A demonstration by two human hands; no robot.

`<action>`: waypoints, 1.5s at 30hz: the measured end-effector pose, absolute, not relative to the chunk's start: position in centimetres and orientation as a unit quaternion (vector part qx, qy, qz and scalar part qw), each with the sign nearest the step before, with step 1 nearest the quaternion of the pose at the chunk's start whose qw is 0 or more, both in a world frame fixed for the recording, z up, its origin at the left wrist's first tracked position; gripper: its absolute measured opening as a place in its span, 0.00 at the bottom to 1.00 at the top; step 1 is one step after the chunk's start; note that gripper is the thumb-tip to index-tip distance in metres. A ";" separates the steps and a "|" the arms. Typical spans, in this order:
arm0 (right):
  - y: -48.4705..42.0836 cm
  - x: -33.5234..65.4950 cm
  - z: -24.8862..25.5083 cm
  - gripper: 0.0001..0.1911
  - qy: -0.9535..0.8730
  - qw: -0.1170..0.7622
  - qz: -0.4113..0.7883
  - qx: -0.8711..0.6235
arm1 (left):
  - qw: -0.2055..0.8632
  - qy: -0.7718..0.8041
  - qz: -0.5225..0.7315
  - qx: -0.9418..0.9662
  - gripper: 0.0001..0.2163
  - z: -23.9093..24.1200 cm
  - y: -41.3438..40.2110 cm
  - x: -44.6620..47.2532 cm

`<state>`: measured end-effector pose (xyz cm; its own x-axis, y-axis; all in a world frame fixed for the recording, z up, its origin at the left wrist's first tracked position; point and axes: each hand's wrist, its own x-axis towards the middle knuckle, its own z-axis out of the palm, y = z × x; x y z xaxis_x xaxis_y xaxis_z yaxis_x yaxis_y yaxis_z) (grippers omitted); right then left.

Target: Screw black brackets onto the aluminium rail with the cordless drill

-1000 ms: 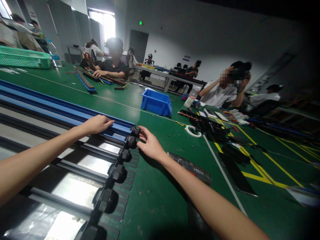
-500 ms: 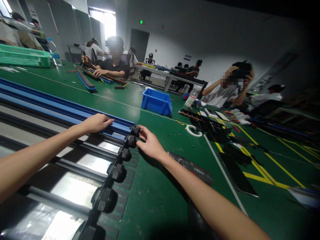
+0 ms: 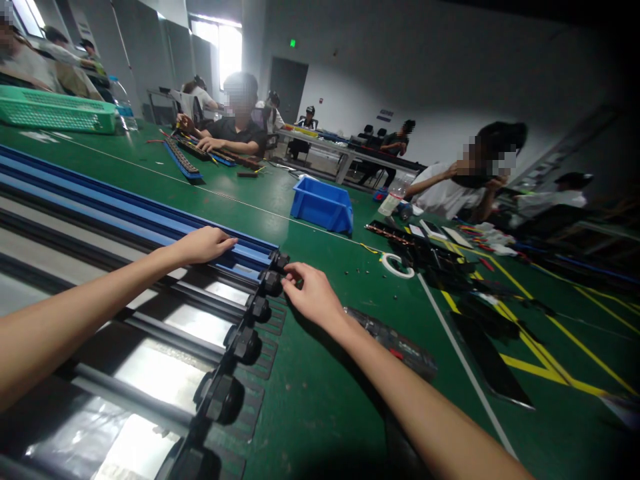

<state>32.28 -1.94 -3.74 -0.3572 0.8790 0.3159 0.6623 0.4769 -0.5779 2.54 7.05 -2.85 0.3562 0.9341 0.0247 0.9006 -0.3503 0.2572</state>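
Observation:
My left hand (image 3: 207,244) lies over the blue rail (image 3: 253,252) at the far side of a rack of long parallel bars, its fingers bent together and partly hidden. At the rack's right end, my right hand (image 3: 313,293) has thumb and forefinger against a black hex-sided fitting that looks like a cable gland (image 3: 273,283). Another such fitting (image 3: 283,259) sits just beyond, and several more run along the end plate towards me. Partly under my right forearm lies a dark power tool with red marks (image 3: 407,350).
A blue bin (image 3: 323,205) stands beyond my hands. To the right are a white tape roll (image 3: 398,265), small loose parts, a dark flat panel (image 3: 490,360) and a bottle (image 3: 393,197). A green basket (image 3: 55,110) is far left. Co-workers sit across the green table (image 3: 320,387).
The view has shifted slightly, so everything sits a little further right. My right thumb and forefinger have drawn closer together at the fitting. My left hand stays on the rail.

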 end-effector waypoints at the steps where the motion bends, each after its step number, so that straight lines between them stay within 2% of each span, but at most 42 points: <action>1: -2.1 32.2 -3.8 0.13 -0.811 0.284 0.199 -0.472 | 0.099 0.560 0.080 0.819 0.28 -2.9 7.1 2.5; 6: -2.5 31.6 -4.5 0.23 -0.817 0.244 0.256 -0.457 | 0.086 0.568 0.057 0.816 0.30 -3.4 7.6 2.5; 13: -2.0 31.7 -4.7 0.16 -0.845 0.253 0.213 -0.420 | 0.090 0.578 0.023 0.811 0.32 -3.3 7.7 2.7; 26: -1.9 31.3 -4.7 0.21 -0.831 0.242 0.227 -0.446 | 0.101 0.577 0.044 0.809 0.31 -3.0 7.4 2.8; 31: -3.7 30.7 -2.8 0.19 -0.812 0.323 0.157 -0.461 | 0.104 0.571 0.055 0.812 0.30 -3.1 7.4 2.7; 34: -6.7 29.2 -1.2 0.18 -0.846 0.374 0.140 -0.353 | 0.105 0.566 0.060 0.815 0.30 -3.2 7.4 2.6; 37: -10.2 26.8 -0.9 0.25 -0.914 0.378 0.098 -0.113 | 0.108 0.564 0.067 0.816 0.30 -3.3 7.5 2.5; 40: -12.9 24.2 -2.6 0.18 -0.939 0.336 0.012 0.067 | 0.110 0.564 0.067 0.816 0.30 -3.3 7.6 2.5; 42: -13.9 22.8 -4.5 0.15 -0.952 0.285 -0.023 0.109 | 0.111 0.564 0.066 0.816 0.29 -3.3 7.6 2.4; 45: -14.7 21.8 -6.9 0.17 -0.960 0.256 -0.026 0.108 | 0.112 0.563 0.066 0.816 0.29 -3.2 7.5 2.4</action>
<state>21.77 -14.70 -6.88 -0.8458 -0.2199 0.4862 -0.1934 0.9755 0.1047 2.44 7.55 -3.22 0.3565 0.9341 -0.0181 0.9046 -0.3403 0.2567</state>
